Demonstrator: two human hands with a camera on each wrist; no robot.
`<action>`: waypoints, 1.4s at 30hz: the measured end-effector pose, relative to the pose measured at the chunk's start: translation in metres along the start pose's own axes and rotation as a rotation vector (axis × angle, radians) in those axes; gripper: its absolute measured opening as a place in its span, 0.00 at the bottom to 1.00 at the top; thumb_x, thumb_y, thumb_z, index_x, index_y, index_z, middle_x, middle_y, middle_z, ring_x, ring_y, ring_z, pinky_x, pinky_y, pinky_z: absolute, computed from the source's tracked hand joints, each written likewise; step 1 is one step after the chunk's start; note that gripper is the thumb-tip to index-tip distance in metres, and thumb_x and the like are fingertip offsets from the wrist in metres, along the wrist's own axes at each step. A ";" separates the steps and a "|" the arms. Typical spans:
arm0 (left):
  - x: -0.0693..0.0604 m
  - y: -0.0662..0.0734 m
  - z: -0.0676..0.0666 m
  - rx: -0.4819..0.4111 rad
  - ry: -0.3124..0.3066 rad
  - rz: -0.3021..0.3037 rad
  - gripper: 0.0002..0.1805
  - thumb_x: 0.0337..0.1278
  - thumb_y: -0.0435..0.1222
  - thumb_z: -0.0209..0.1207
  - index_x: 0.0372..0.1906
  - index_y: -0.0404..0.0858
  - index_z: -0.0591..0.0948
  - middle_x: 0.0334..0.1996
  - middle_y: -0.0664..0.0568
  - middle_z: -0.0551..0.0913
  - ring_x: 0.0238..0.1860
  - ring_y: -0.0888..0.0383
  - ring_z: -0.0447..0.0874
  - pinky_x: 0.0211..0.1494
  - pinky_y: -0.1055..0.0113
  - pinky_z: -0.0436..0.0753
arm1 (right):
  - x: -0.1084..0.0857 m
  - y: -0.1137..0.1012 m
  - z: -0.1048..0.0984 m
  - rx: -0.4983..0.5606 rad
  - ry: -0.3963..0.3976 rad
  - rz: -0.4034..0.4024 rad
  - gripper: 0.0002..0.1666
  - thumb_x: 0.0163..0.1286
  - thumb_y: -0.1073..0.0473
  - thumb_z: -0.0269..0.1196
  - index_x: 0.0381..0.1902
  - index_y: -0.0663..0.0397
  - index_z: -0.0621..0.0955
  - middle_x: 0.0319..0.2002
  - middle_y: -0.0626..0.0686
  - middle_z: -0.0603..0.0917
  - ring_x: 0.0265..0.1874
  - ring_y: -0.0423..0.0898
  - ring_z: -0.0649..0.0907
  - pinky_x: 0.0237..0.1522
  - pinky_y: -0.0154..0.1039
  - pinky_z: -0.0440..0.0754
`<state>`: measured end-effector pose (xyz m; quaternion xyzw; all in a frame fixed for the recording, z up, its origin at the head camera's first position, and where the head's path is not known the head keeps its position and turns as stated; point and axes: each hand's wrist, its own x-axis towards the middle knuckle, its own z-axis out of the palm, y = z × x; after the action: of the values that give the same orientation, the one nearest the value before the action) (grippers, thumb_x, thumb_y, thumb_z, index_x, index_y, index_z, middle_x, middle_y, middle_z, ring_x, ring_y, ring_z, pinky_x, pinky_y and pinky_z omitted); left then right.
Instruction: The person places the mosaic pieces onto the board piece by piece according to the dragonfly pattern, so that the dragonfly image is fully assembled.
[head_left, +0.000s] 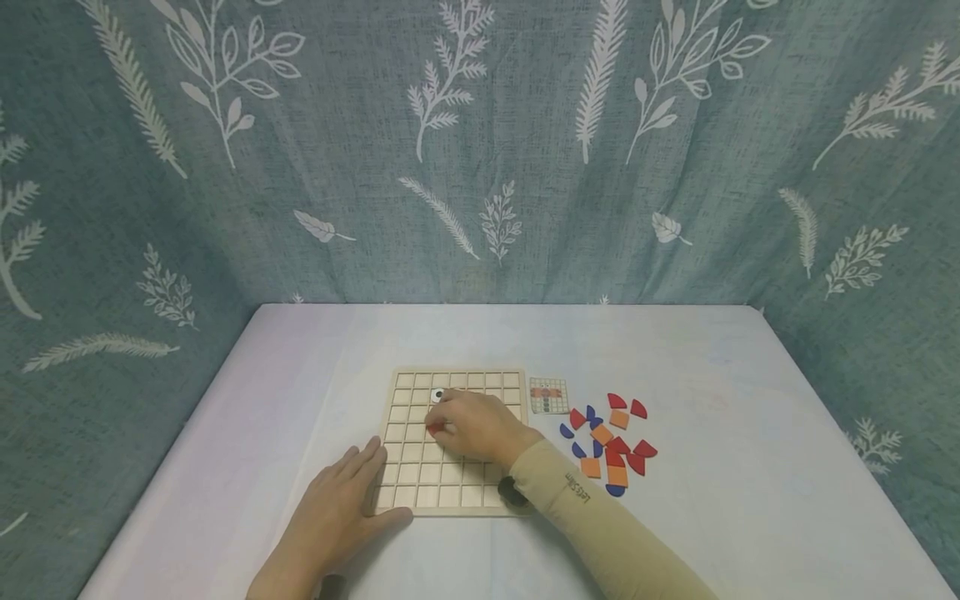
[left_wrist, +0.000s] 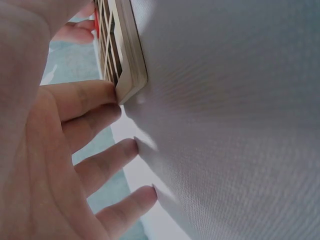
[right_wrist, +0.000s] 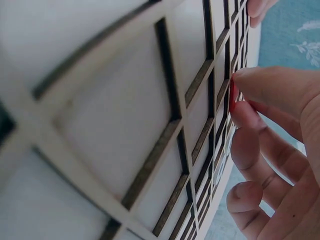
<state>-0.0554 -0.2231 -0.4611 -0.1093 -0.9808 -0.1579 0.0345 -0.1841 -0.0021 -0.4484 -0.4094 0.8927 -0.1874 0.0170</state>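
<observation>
A wooden grid board [head_left: 427, 497] lies on the table in front of me. Over its middle, my right hand [head_left: 480, 425] pinches a small red piece [right_wrist: 233, 95] between thumb and fingertips, at the level of the grid in the right wrist view. The fingers cover much of that piece, so its full shape is hidden. Just beyond the hand, a white tile with a black dot [head_left: 438, 394] sits in a cell. My left hand [head_left: 337, 508] rests at the board's near left corner with fingers spread, some touching its edge and others on the tabletop.
A small pattern card [head_left: 549, 396] lies right of the board. Beyond it are scattered red quarter-circles [head_left: 617, 402], orange squares [head_left: 591, 467] and blue half-circles [head_left: 615, 490], some overlapping. A leaf-patterned curtain [head_left: 480, 167] stands around the white table [head_left: 720, 400].
</observation>
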 end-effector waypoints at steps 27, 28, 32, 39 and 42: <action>0.001 0.000 0.001 0.004 0.005 0.002 0.50 0.52 0.63 0.67 0.70 0.31 0.73 0.71 0.40 0.71 0.71 0.35 0.67 0.71 0.39 0.68 | -0.121 0.100 -0.068 0.057 0.234 0.368 0.19 0.69 0.56 0.69 0.57 0.45 0.85 0.52 0.48 0.85 0.36 0.44 0.80 0.39 0.44 0.86; 0.001 0.000 0.000 0.005 0.003 0.000 0.50 0.52 0.63 0.67 0.70 0.31 0.73 0.71 0.40 0.71 0.71 0.35 0.67 0.71 0.39 0.68 | -0.126 0.104 -0.070 0.052 0.225 0.409 0.19 0.69 0.55 0.69 0.58 0.44 0.85 0.53 0.49 0.85 0.36 0.43 0.80 0.43 0.45 0.86; 0.000 0.000 0.000 0.004 0.000 -0.003 0.50 0.52 0.63 0.67 0.70 0.31 0.73 0.71 0.40 0.71 0.71 0.35 0.67 0.71 0.39 0.68 | -0.142 0.118 -0.074 0.049 0.195 0.493 0.20 0.70 0.55 0.69 0.59 0.45 0.84 0.54 0.51 0.84 0.38 0.46 0.80 0.48 0.50 0.87; 0.001 -0.001 0.002 0.001 0.017 0.012 0.51 0.52 0.64 0.67 0.70 0.30 0.73 0.71 0.40 0.71 0.71 0.35 0.67 0.71 0.39 0.68 | -0.160 0.133 -0.077 0.056 0.162 0.553 0.21 0.70 0.56 0.67 0.60 0.48 0.84 0.56 0.53 0.83 0.42 0.49 0.80 0.50 0.53 0.86; 0.000 -0.001 0.002 -0.001 0.023 0.017 0.50 0.52 0.64 0.67 0.69 0.30 0.73 0.71 0.40 0.71 0.71 0.35 0.68 0.71 0.40 0.69 | -0.164 0.139 -0.078 0.038 0.150 0.564 0.21 0.69 0.59 0.68 0.60 0.50 0.84 0.56 0.55 0.83 0.41 0.50 0.81 0.51 0.55 0.85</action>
<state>-0.0561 -0.2233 -0.4638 -0.1160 -0.9793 -0.1594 0.0470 -0.1904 0.2268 -0.4442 -0.1296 0.9664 -0.2218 0.0099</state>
